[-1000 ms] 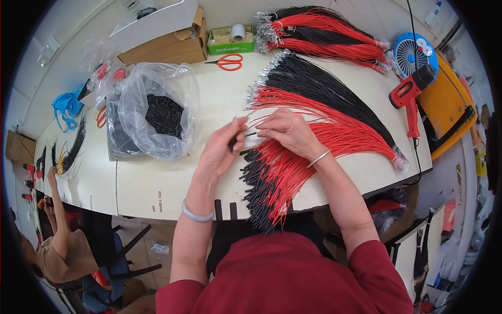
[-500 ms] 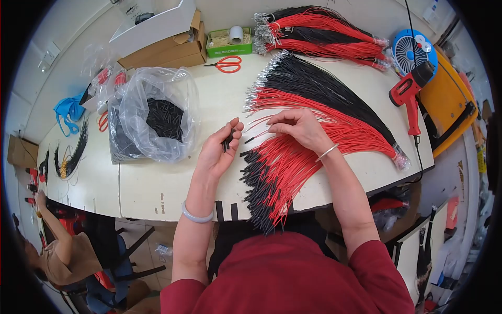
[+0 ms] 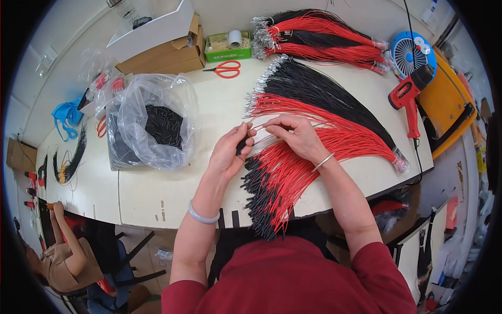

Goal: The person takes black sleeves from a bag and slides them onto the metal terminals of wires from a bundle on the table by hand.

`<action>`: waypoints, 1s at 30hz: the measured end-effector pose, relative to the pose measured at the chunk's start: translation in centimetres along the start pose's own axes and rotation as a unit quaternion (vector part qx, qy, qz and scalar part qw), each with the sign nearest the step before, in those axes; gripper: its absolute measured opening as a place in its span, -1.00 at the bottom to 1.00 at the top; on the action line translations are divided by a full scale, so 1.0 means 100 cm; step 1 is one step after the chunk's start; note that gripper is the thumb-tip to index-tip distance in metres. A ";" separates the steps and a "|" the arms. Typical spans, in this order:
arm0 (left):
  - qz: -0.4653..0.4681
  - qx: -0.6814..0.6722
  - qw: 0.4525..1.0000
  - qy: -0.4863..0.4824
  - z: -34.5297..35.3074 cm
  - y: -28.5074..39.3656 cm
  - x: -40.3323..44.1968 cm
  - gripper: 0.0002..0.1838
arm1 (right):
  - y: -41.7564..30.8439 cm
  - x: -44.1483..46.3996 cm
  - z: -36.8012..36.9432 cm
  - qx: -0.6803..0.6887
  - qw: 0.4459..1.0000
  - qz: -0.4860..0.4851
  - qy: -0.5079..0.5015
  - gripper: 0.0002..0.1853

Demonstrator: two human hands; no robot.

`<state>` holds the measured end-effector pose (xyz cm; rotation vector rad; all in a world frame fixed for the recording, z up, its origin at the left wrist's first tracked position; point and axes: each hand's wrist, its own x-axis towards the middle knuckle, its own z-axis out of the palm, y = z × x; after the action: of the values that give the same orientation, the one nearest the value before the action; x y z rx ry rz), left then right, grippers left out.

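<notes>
My left hand (image 3: 229, 153) is closed around several short black tubes (image 3: 242, 145), with its fingertips close to my right hand's. My right hand (image 3: 297, 137) pinches a thin red wire (image 3: 259, 127) whose end reaches the left fingertips. Below the right hand fan out many red wires (image 3: 308, 159), their near ends capped with black sleeves (image 3: 261, 196). Behind them lie more red wires with bare metal-tipped ends (image 3: 251, 104) beside a bundle of black wires (image 3: 314, 89).
A clear plastic bag of black tubes (image 3: 163, 128) stands to the left. Orange scissors (image 3: 226, 69), a green box (image 3: 227, 52) and bundled wires (image 3: 319, 39) lie at the back. To the right are a red heat gun (image 3: 410, 97) and a blue fan (image 3: 412, 55). A co-worker (image 3: 70, 256) sits at far left.
My left hand has moved right, up to the right hand. The red wire's end now meets the left fingertips instead of standing apart from them. The co-worker's arms have shifted.
</notes>
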<state>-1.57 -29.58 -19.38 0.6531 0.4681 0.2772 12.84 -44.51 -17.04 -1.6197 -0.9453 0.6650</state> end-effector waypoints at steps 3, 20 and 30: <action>-0.005 0.017 1.000 0.006 0.007 0.002 -0.003 -0.77 | 0.001 0.001 0.004 -0.080 0.996 -0.041 0.015 -0.84; 0.009 0.107 0.993 0.040 0.007 -0.004 -0.005 -0.77 | 0.009 0.003 0.012 -0.117 0.982 -0.147 0.026 -0.90; 0.014 0.235 0.970 0.062 0.014 -0.003 -0.005 -0.76 | 0.023 0.001 0.012 -0.273 0.925 -0.254 0.073 -0.92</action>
<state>-1.25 -30.77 -18.46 1.1098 0.6535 0.2345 12.47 -43.95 -19.59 -1.7555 -1.4519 -0.0944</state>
